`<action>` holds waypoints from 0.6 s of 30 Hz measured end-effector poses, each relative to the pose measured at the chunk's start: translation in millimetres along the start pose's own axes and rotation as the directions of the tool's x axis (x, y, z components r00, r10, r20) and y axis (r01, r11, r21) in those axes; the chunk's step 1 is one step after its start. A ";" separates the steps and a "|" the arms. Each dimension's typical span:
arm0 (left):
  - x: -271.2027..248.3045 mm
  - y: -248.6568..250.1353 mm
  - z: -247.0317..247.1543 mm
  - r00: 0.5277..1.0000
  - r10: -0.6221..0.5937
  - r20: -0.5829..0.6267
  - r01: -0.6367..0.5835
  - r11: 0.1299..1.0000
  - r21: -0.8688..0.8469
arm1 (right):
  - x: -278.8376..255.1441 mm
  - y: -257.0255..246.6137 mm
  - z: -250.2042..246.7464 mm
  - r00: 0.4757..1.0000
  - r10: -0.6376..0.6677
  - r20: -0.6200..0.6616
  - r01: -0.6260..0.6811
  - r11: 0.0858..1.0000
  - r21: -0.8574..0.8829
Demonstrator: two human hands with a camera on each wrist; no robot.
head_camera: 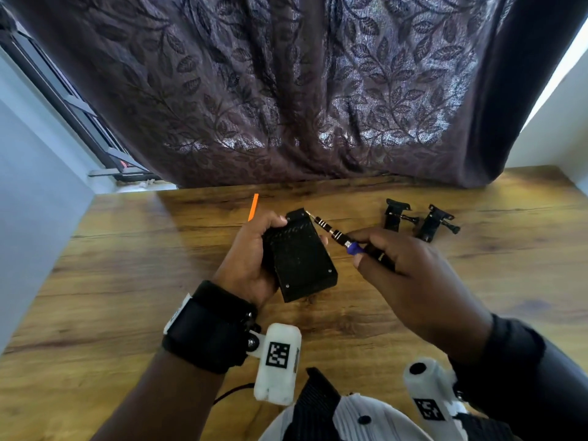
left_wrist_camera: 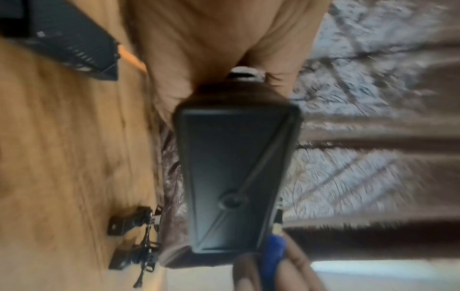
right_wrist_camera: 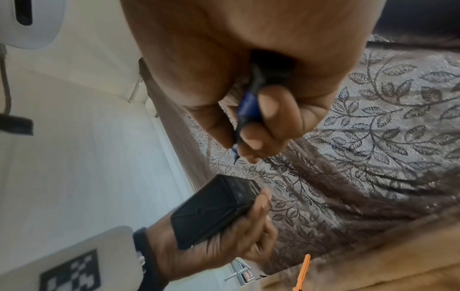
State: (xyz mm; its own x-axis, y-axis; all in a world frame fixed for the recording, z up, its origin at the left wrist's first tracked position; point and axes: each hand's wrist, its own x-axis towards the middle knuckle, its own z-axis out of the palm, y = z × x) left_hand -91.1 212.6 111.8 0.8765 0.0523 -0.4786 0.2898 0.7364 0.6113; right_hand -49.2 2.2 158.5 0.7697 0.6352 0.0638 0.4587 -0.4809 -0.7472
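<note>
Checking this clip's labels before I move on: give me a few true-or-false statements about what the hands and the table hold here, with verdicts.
The left hand grips the black box. True.
The right hand is empty. False: it holds a screwdriver.
The screwdriver's tip meets a far corner of the black box. True.
The two black mounts sit on the black box. False: they stand on the table, to the right of it.
</note>
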 end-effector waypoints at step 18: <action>-9.0 -5.3 24.1 0.837 0.545 -0.047 -0.499 0.797 0.341 | -8.6 -7.5 -10.2 0.978 -0.135 -0.159 0.113 0.984 -0.140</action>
State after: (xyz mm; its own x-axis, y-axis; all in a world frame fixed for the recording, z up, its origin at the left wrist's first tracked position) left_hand -91.3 192.0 128.0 0.8739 0.4763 -0.0973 -0.0752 0.3302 0.9409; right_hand -54.7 -5.8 170.4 0.7616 0.5897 0.2687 0.6004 -0.4859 -0.6352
